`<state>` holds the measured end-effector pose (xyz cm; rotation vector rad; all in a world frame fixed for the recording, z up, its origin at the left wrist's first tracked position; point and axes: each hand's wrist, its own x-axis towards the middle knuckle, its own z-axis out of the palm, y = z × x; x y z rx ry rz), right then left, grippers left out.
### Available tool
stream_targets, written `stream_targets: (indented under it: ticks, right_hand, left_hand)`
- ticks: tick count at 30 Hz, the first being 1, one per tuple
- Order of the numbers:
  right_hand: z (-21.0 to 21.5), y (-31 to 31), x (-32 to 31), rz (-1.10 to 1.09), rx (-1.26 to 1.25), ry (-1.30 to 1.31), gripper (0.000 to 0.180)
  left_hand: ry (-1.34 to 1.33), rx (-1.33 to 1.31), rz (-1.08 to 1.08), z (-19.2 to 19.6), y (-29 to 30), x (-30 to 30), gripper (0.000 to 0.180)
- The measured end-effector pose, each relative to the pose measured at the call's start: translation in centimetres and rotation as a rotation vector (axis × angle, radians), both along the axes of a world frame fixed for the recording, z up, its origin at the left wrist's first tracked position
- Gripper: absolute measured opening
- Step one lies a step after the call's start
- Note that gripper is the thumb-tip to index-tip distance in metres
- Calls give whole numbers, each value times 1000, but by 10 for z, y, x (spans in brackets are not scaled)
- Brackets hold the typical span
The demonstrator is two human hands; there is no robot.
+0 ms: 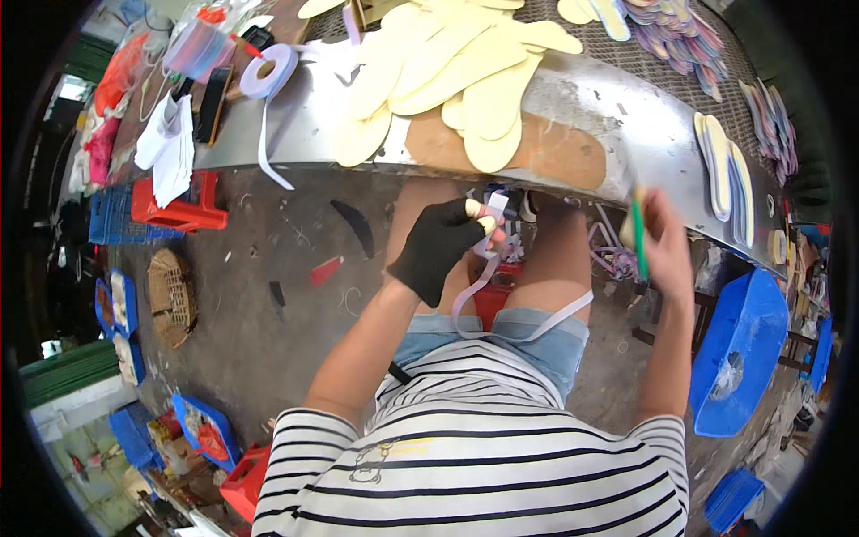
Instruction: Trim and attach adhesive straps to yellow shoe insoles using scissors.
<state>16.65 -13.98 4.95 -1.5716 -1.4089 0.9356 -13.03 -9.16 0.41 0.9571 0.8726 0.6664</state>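
My left hand (440,243), in a black fingerless glove with pale covers on some fingertips, is closed on the end of a pale lavender ribbon tape (548,328). The tape hangs in a loop over my lap. Out to the right, my right hand (664,240) is closed around a slim green tool (640,240); motion blur hides its kind. Beyond both hands, a heap of pale yellow insoles (461,67) lies on the metal worktable (591,85), some reaching its near edge. A brown flat piece (559,154) rests beneath them.
A tape roll (268,72), a white cloth (170,143) and a black phone-like object (213,105) lie at the table's left. Finished-looking insoles (725,174) sit at the right edge. A red stool (183,204), a wicker basket (170,300) and a blue tub (743,353) stand below.
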Motion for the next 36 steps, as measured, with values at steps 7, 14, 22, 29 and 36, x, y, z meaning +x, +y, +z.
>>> stream_targets:
  ticks: [7,14,22,29,36]
  right_hand:
    - [-22,-49,-39,227,-211,-272,35]
    - [-30,-47,-39,278,-207,-289,35]
    - [-13,-39,0,43,-127,-244,31]
    - [16,34,41,-298,168,-901,42]
    - [3,43,-89,218,74,507,27]
  left_hand:
    - [-18,-8,-63,-8,2,-6,12]
    - [39,-50,-149,-9,-2,1,15]
    - [151,566,16,-16,-11,10,13]
    - [212,816,43,55,5,29,16]
    - [324,924,224,34,63,36,28]
